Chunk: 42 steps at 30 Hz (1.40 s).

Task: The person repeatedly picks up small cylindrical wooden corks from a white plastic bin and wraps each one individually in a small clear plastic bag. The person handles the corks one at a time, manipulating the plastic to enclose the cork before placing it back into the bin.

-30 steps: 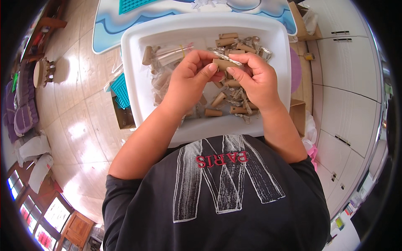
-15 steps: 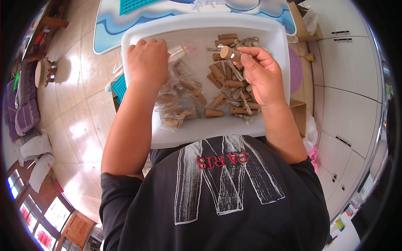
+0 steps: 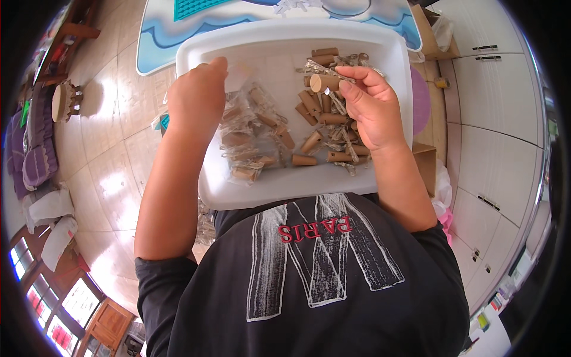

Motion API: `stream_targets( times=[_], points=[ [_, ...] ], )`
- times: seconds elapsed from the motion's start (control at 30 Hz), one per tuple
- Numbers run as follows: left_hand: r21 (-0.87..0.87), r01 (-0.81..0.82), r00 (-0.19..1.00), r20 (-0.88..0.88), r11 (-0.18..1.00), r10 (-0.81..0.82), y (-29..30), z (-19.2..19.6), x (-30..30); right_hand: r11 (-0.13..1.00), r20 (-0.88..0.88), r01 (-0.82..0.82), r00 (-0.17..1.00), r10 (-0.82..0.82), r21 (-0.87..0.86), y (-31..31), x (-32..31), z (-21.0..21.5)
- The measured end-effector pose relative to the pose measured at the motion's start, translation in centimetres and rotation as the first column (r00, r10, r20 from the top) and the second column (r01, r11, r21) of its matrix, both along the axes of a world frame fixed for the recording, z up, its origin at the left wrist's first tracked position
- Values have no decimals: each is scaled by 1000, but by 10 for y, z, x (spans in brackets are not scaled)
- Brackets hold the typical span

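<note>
My right hand [image 3: 372, 104] pinches a brown cork-like stopper [image 3: 325, 83] between thumb and fingertips, above the right side of a white plastic tub [image 3: 285, 193]. A small white spot shows on the stopper's lower side. Under it lies a pile of loose brown stoppers [image 3: 304, 160] with bundles of thin clear-looking strands [image 3: 351, 146]. Over the tub's left rim, my left hand [image 3: 199, 89] is closed with its fingers curled. What it holds, if anything, is hidden. Beside it inside the tub lie several stoppers in clear plastic bags [image 3: 250, 128].
The tub stands against a table [image 3: 160, 41] with a blue wave pattern, bearing a teal mat [image 3: 193, 7]. A cardboard box [image 3: 424, 166] stands at the right, before white cabinets [image 3: 499, 107]. A round stool [image 3: 64, 102] is on the tiled floor at the left.
My left hand has moved left and slightly down, away from the pale clear strip that lay beside its fingers. The stopper in my right hand has turned a little and shifted slightly down.
</note>
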<state>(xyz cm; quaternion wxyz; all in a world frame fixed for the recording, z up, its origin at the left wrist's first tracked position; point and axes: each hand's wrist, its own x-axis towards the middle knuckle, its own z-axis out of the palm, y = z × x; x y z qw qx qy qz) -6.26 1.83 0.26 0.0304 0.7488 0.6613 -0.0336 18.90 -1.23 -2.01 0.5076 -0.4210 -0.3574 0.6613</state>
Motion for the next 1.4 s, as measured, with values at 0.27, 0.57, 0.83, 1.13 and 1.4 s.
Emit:
stream_targets(
  times=[0.27, 0.57, 0.83, 1.13, 1.4],
  points=[
    [40, 29, 993, 116, 999, -34, -9, -2, 7, 1000, -27, -6, 1000, 6, 6, 0, 3, -1],
    [209, -27, 957, 289, 978, -36, -18, 19, -6, 994, 86, 48, 995, -57, 101, -3, -2, 1],
    [-395, -117, 148, 900, 911, 409, -25, 1, 25, 970, 167, 33, 983, -75, 240, -5, -2, -1],
    [-486, -35, 120, 865, 873, 486, -23, -4, 28, 928, 239, -99, 971, 10, 360, -2, 2, 0],
    [-519, 41, 179, 844, 854, 505, -24, -4, 24, 888, 508, -343, 848, 152, 307, 0, 7, 2]
  ],
)
